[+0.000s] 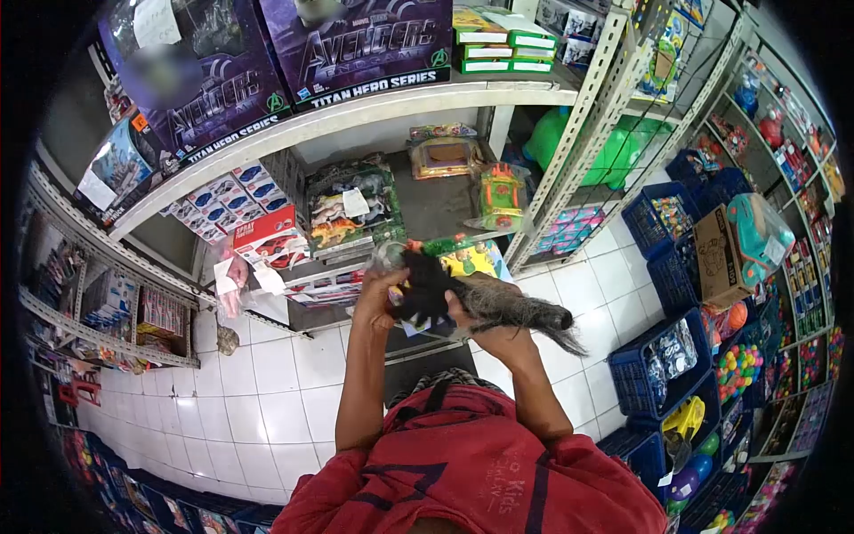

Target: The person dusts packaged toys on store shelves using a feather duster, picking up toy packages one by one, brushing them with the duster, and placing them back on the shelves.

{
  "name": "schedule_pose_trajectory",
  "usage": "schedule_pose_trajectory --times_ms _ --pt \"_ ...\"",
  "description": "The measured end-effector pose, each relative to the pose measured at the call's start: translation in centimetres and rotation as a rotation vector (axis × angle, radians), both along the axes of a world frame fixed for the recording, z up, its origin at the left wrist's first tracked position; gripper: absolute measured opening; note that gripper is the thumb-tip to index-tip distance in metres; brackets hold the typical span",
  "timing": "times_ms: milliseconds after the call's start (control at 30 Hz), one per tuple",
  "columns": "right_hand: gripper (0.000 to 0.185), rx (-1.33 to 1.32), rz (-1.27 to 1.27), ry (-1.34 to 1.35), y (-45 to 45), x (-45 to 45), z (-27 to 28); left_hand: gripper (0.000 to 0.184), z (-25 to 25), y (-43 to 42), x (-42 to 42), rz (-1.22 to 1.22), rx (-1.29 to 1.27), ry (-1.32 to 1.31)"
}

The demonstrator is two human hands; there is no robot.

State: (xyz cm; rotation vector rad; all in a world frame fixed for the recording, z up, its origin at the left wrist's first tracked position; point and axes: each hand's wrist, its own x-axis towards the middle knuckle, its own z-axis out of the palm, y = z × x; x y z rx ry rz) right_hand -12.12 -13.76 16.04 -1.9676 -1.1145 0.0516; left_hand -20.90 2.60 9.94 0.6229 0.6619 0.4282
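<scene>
Between my hands is a dark, bristly duster [425,289], its greyish strands trailing off to the right. My right hand [487,313] is closed around the duster near its middle. At its black end, my left hand [381,294] is closed on something in clear plastic wrap [388,258], whose contents I cannot make out. Just beyond the hands lies a colourful, yellow printed package [476,260], partly covered by the duster. On the shelf ahead are a wrapped green and orange toy [500,198] and a pack of toy animals [354,209].
Large purple Avengers boxes [369,49] fill the upper shelf [356,105]. A perforated metal post [569,133] rises at the right of the shelf. Blue baskets [654,392] of goods line the aisle on the right. White floor tiles [267,414] show to the left.
</scene>
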Motion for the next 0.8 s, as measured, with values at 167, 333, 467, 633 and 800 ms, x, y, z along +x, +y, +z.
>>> schedule_pose_trajectory --times_ms 167,333,467,633,800 --pt "0.026 -0.039 -0.139 -0.277 -1.0 2.3 -1.6 0.071 2.3 -1.4 -0.3 0.056 0.319 -0.019" --pt "0.025 0.084 -0.098 -0.015 -0.7 1.1 0.1 0.047 1.2 -0.9 -0.1 -0.050 0.513 -0.049" --pt "0.024 0.120 -0.026 -0.195 -0.8 0.6 0.8 0.036 1.4 -0.5 -0.3 -0.106 0.474 0.025" --pt "0.023 0.181 -0.158 0.101 -2.0 2.5 1.1 0.036 1.9 -0.6 -0.6 -0.109 0.092 -0.324" --pt "0.025 0.098 -0.140 0.163 -2.4 1.2 2.2 0.061 1.4 0.1 -1.0 -0.253 0.230 -0.458"
